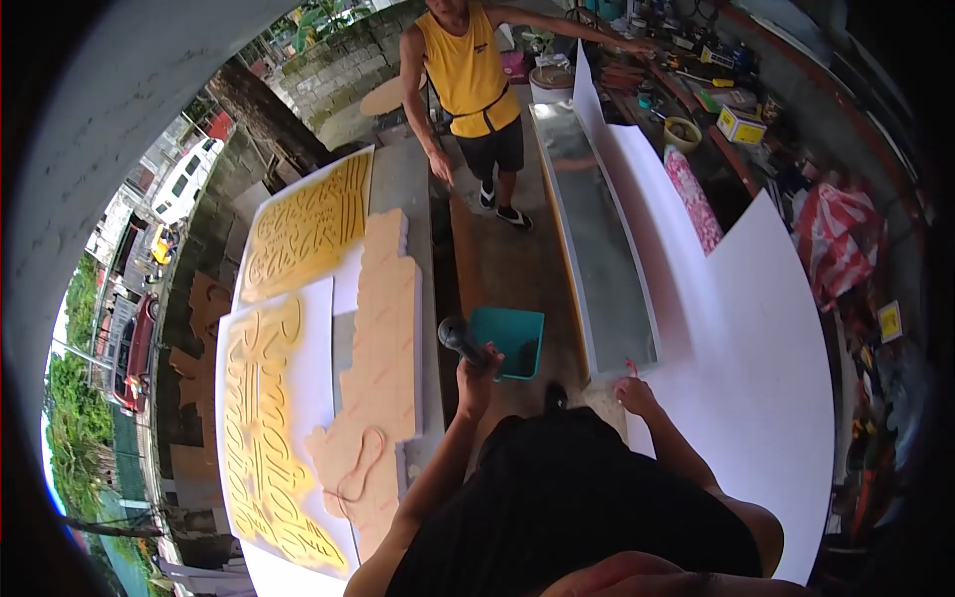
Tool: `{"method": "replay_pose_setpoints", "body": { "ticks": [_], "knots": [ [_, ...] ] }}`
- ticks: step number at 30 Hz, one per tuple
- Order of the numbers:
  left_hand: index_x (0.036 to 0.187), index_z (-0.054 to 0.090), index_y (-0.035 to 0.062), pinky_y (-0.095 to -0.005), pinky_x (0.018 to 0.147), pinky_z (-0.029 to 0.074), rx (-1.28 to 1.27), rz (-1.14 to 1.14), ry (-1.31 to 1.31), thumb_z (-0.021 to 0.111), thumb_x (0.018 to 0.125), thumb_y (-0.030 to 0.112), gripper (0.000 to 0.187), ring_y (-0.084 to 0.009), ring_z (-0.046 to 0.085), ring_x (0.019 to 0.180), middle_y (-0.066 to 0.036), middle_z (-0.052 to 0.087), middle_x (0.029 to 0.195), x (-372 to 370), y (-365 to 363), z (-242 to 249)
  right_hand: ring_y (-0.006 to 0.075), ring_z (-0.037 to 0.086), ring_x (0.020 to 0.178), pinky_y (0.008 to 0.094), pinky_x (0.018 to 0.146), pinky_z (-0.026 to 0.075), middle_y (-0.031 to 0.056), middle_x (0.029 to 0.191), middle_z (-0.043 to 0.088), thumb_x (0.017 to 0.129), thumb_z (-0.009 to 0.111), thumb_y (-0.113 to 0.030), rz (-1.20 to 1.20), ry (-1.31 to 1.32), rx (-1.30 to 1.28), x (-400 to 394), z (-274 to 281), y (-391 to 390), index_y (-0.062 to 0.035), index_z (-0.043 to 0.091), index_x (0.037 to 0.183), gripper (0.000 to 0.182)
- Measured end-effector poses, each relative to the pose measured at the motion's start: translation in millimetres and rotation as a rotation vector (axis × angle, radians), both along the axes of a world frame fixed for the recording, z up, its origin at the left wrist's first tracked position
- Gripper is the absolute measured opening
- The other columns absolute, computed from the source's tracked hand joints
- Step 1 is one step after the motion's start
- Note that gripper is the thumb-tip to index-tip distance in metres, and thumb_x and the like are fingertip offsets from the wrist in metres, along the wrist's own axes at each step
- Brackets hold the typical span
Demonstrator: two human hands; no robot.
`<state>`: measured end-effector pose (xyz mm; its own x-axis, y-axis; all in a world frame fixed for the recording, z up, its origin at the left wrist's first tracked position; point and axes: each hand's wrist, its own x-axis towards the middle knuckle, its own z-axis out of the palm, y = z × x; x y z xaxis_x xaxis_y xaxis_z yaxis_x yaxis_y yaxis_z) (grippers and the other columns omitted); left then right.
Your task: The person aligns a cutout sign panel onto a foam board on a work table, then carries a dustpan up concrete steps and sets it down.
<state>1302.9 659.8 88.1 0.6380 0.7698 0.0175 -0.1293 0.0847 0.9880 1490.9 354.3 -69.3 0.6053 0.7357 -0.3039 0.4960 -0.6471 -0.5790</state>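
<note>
My left hand [479, 370] is wrapped round a dark cylindrical object [460, 336] with a rounded top, held over a teal bin [519, 343]. My right hand [634, 394] is closed on a small red thing [631, 368] beside the near end of a long metal-framed panel [607, 239]. To the left lies a long piece of brown board [383, 343] with a jagged outline, and a loop of cord [363, 468] rests on its near part.
White sheets with yellow-sprayed lettering [269, 428] lie at left. A person in a yellow top [476, 75] stands ahead, arms spread. Large white sheets [746, 348] curve along the right. Behind them a cluttered bench holds a yellow box [741, 125] and a red-striped bag [838, 239].
</note>
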Motion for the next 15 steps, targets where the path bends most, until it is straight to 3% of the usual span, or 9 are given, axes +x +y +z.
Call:
{"method": "replay_pose_setpoints", "body": {
  "ticks": [4,5,7,9,11,13,15],
  "knots": [
    [0.092,0.057,0.0018,-0.0249,0.071,0.044,-0.034,-0.013,0.063,0.066,0.076,0.005,0.018,-0.0094,0.053,0.08,-0.002,0.056,0.086,47.1,34.8,12.9,0.0318,0.06,0.08,0.0395,0.071,0.048,0.017,0.081,0.063,0.077,0.055,-0.026,-0.195,0.175,0.012,40.9,25.4,30.3,-0.0042,0.062,0.083,0.024],
    [0.086,0.054,0.0046,-0.0276,0.081,0.042,-0.07,-0.007,0.107,0.063,0.076,-0.001,0.014,-0.0145,0.054,0.091,-0.007,0.058,0.091,58.3,40.6,20.7,0.0318,0.06,0.08,0.0395,0.071,0.048,0.017,0.081,0.063,0.077,0.055,-0.026,-0.198,0.185,0.004,46.8,22.8,31.0,-0.0042,0.062,0.083,0.024],
    [0.087,0.055,0.0047,-0.0277,0.081,0.042,-0.038,-0.019,0.13,0.063,0.076,-0.001,0.014,-0.0148,0.054,0.091,-0.008,0.058,0.091,81.9,59.7,21.2,0.0306,0.061,0.08,0.0381,0.071,0.048,0.0159,0.077,0.063,0.077,0.056,-0.028,-0.369,0.257,0.144,57.7,9.8,36.7,-0.0041,0.062,0.083,0.025],
    [0.087,0.055,0.0046,-0.0282,0.083,0.043,0.04,-0.045,0.17,0.063,0.077,-0.001,0.014,-0.0156,0.055,0.092,-0.007,0.058,0.091,103.6,79.0,18.6,0.0314,0.061,0.081,0.0384,0.072,0.048,0.0162,0.079,0.063,0.077,0.055,-0.027,-0.265,0.159,0.093,61.8,-43.4,23.8,-0.0033,0.062,0.082,0.026],
    [0.088,0.056,0.0035,-0.0261,0.077,0.043,0.04,-0.065,0.134,0.064,0.076,0.0,0.015,-0.0125,0.054,0.086,-0.005,0.057,0.09,125.9,100.6,12.8,0.0322,0.06,0.083,0.0388,0.073,0.048,0.0166,0.08,0.063,0.077,0.053,-0.027,-0.165,0.061,0.045,63.8,-50.4,33.0,-0.0025,0.062,0.081,0.026],
    [0.09,0.057,0.0024,-0.024,0.071,0.044,0.036,-0.096,0.094,0.065,0.076,0.001,0.015,-0.0095,0.054,0.08,-0.003,0.057,0.089,149.2,125.7,3.7,0.0347,0.059,0.086,0.0412,0.076,0.047,0.0183,0.088,0.062,0.077,0.05,-0.027,-0.414,0.221,-0.206,56.2,11.3,54.9,-0.0053,0.061,0.089,0.027],
    [0.09,0.056,0.0023,-0.0246,0.072,0.044,0.026,-0.118,0.099,0.064,0.076,0.001,0.016,-0.0101,0.054,0.08,-0.003,0.057,0.089,170.8,151.3,-6.2,0.0358,0.058,0.088,0.0426,0.078,0.046,0.0189,0.092,0.061,0.076,0.049,-0.027,-0.429,0.234,-0.258,60.5,31.8,66.7,-0.0067,0.06,0.094,0.028]
  ]
}}
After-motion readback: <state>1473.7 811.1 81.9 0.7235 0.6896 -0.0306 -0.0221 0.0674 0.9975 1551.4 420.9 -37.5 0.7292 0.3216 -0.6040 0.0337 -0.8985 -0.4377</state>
